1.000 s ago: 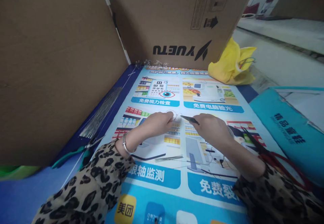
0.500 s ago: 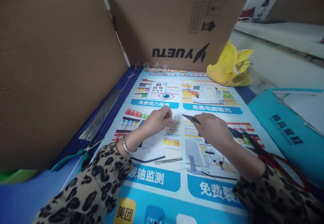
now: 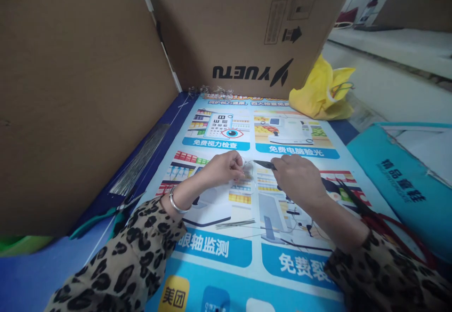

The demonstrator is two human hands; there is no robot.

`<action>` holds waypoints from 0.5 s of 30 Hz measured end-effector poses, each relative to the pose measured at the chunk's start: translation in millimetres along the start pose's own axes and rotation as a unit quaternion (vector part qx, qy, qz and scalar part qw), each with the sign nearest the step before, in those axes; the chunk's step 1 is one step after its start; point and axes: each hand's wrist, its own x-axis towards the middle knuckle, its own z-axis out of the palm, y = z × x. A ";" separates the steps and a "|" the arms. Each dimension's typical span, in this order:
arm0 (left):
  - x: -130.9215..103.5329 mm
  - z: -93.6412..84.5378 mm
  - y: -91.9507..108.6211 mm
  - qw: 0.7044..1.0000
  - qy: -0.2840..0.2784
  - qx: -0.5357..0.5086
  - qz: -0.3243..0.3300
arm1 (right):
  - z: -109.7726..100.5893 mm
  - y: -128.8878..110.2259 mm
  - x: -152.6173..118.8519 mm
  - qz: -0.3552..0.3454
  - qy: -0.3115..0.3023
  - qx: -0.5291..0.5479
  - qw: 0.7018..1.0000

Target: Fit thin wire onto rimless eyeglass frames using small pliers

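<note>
Over the printed poster [image 3: 212, 274], my left hand [image 3: 226, 168] pinches a thin wire piece [image 3: 248, 164], whose fine shape is hard to make out. My right hand [image 3: 296, 178] is closed round dark pointed pliers [image 3: 263, 164]; their tip touches or nearly touches the wire beside my left fingertips. Several short straight wires [image 3: 235, 224] lie on the poster below my hands. A bundle of long thin wires [image 3: 143, 161] rests on the blue surface at the left.
Teal-handled pliers [image 3: 118, 213] lie at the left, red-handled scissors [image 3: 384, 222] at the right. Cardboard panels [image 3: 247, 25] stand behind, with small wire pieces [image 3: 212, 91] at their foot. A yellow bag [image 3: 318, 93] and a teal box [image 3: 402, 175] are on the right.
My left hand has shifted slightly right and down, and its fingers are nearer the pliers' tip. My right hand has turned a little, still holding the pliers.
</note>
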 end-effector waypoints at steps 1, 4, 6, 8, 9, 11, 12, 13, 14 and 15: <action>0.3 -0.2 -0.7 1.000 -0.003 0.000 -0.001 | 0.3 0.0 0.0 0.002 -0.003 0.001 1.000; 0.9 -0.4 -1.4 1.000 -0.004 0.012 -0.010 | 0.0 -0.6 0.2 0.012 -0.012 0.018 1.000; 1.2 0.5 -1.3 1.000 -0.009 0.013 -0.020 | -1.0 -1.6 0.7 0.021 -0.017 0.033 0.999; 1.3 2.3 -1.4 0.999 -0.018 0.005 -0.029 | -2.3 -3.2 1.5 0.030 -0.026 0.045 0.998; 1.4 3.4 -1.6 0.999 -0.021 0.002 -0.034 | -2.8 -4.0 2.0 0.034 -0.032 0.049 0.998; 1.6 5.6 -2.3 0.999 -0.025 0.005 -0.045 | -3.8 -5.2 2.9 0.037 -0.045 0.051 0.997; 1.7 6.5 -2.7 0.998 -0.028 0.009 -0.053 | -4.2 -5.5 3.2 0.037 -0.049 0.051 0.997; 1.9 7.2 -3.1 0.997 -0.030 0.011 -0.063 | -4.6 -5.6 3.5 0.037 -0.052 0.050 0.997; 2.1 7.7 -3.4 0.997 -0.033 0.011 -0.075 | -4.9 -5.5 3.6 0.039 -0.053 0.049 0.997; 2.2 8.1 -3.5 0.996 -0.034 0.008 -0.087 | -5.3 -5.3 3.6 0.040 -0.053 0.049 0.997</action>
